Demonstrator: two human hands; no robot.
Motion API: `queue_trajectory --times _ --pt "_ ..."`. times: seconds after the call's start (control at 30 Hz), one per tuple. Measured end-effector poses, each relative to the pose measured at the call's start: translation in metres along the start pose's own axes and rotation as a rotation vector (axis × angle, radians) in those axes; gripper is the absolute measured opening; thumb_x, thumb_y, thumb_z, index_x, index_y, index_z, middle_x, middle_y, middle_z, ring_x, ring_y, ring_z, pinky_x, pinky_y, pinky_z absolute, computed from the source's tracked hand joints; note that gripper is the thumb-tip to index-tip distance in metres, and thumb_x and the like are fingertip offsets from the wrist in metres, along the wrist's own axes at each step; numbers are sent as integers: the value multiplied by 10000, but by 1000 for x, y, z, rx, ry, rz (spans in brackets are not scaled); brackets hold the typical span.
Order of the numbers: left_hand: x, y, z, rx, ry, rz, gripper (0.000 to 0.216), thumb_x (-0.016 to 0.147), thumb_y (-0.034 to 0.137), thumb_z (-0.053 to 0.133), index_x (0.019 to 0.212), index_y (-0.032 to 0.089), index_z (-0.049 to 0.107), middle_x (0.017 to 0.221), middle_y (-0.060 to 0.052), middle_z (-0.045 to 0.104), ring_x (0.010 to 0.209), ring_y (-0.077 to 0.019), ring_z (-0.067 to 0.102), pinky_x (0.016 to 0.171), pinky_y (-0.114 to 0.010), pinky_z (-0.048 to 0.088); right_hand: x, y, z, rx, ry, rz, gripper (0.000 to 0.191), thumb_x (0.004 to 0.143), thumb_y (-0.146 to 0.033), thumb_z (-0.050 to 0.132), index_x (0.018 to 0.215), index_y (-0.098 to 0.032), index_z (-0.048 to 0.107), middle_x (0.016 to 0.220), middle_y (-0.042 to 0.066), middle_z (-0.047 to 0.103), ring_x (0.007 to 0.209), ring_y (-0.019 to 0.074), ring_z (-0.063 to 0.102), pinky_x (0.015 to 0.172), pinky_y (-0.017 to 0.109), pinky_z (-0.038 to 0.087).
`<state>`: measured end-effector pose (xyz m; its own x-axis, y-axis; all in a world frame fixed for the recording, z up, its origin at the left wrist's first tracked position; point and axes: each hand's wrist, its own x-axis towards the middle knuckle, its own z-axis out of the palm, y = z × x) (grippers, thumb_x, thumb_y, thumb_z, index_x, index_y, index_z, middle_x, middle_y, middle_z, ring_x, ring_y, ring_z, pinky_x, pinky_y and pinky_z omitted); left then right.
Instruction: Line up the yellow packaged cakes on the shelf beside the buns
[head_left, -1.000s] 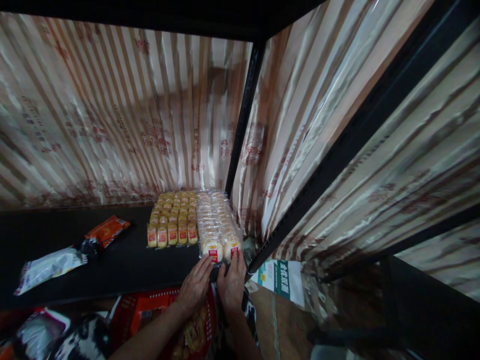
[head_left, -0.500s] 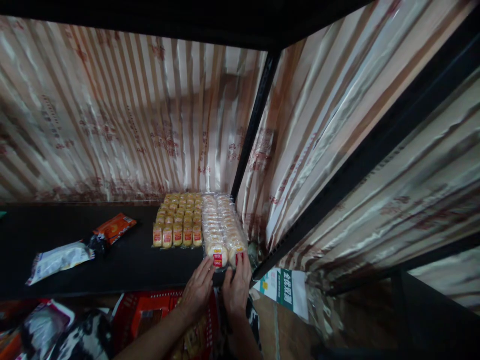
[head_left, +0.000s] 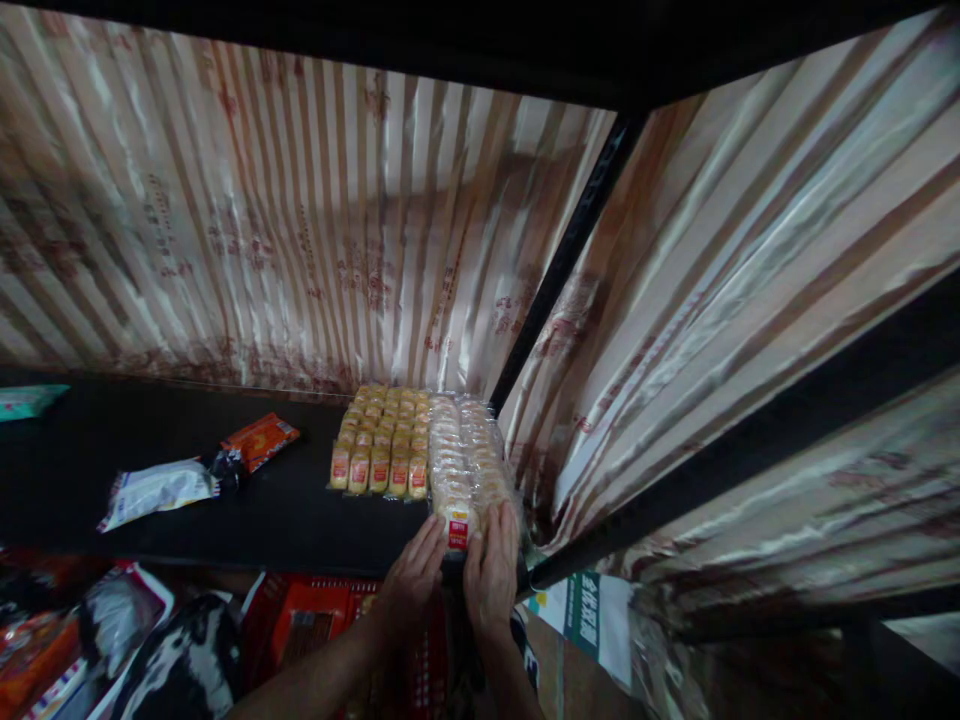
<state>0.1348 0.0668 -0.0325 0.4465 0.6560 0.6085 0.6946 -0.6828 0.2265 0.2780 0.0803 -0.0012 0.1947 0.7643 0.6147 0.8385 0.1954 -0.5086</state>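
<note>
Two rows of round, pale packaged cakes point(head_left: 458, 500) in clear wrap stand on the black shelf point(head_left: 300, 535), near its right end. My left hand point(head_left: 415, 565) lies at the front left of these rows, fingers stretched out and fingertips touching the front pack. My right hand point(head_left: 491, 575) rests on the front of the right-hand row with its fingers extended, partly covering that row's front pack. Neither hand is wrapped round anything. Close to the left stand several rows of small yellow packaged cakes point(head_left: 379, 450) with red labels.
Left on the shelf lie a white bag point(head_left: 159, 490), an orange packet point(head_left: 260, 440) and a green packet point(head_left: 31, 402). A red basket point(head_left: 337, 590) holding packets sits below. A black post point(head_left: 574, 240) rises behind the cakes, and a white-and-green bag point(head_left: 589, 620) lies lower right.
The view has turned, so the shelf and its goods appear further right. My right hand now covers more of the right row's front pack; both hands stay at the rows' front.
</note>
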Motion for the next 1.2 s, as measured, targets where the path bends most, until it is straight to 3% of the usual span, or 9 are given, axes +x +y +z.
queue_trajectory --times 0.13,0.33,0.57,0.7,0.9,1.2 --pt "-1 -11 -13 45 78 -157 415 924 196 299 1298 78 434 1424 -157 378 1370 -237 233 1024 -415 419 7 -27 6 21 -89 -93 478 936 -295 271 1370 -117 364 1475 145 280 1374 248 208 1070 511 282" --pt "-4 -46 -31 175 138 -322 417 875 124 324 1260 104 483 1413 -148 396 1360 -232 265 1028 -415 392 28 -57 33 30 -182 -192 462 931 -265 288 1364 -136 384 1466 125 313 1376 236 212 1067 489 311" --pt "10 -87 -50 242 262 -537 492 886 161 354 1376 111 346 1501 -166 201 1395 -271 135 1059 -458 308 60 -69 64 -62 -295 -353 470 921 -254 311 1354 -101 409 1450 127 346 1376 222 218 1087 439 301" --pt "26 -104 -58 294 240 -498 504 886 181 361 1385 122 341 1514 -150 170 1400 -273 99 1080 -460 262 84 -79 77 -146 -378 -398 470 922 -266 317 1335 -80 441 1448 141 344 1380 234 202 1098 418 273" --pt "43 -125 -57 434 174 -435 487 866 237 411 1339 122 429 1470 -161 291 1394 -290 131 1078 -481 252 120 -103 101 -209 -521 -385 475 933 -311 300 1367 -151 410 1486 80 274 1399 233 123 1118 408 191" --pt "50 -132 -56 475 160 -363 499 851 295 433 1320 124 457 1428 -121 386 1376 -274 212 1108 -465 205 157 -125 129 -218 -697 -362 493 939 -371 279 1389 -196 374 1484 59 279 1405 217 81 1128 405 88"
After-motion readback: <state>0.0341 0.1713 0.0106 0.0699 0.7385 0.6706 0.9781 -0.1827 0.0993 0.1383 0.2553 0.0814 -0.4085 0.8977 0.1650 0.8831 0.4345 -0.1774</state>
